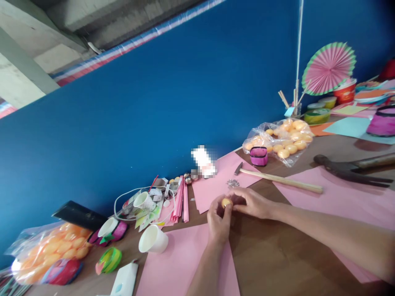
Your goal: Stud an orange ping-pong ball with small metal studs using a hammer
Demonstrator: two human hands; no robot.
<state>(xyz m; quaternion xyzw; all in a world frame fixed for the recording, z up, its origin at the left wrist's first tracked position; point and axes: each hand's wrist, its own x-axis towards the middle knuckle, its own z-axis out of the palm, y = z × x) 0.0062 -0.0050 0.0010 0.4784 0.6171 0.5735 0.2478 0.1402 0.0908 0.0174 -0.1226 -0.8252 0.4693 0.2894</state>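
A small yellow-orange ball sits in the fingers of my left hand, which is closed around it above the table. My right hand reaches in from the right, thumb and fingertips bent together against the ball's right side. A tiny dark spot shows on the ball near my left thumb; what my right fingertips pinch is hidden. Just beyond my hands lies a little heap of small silvery pieces on a pink paper sheet. A wooden-handled hammer rests to the right of the heap.
A white paper cup stands on pink paper at left. Plastic bags of orange balls lie far left and at the back right. A claw hammer lies at right. Pink strips and a cable lie along the blue wall.
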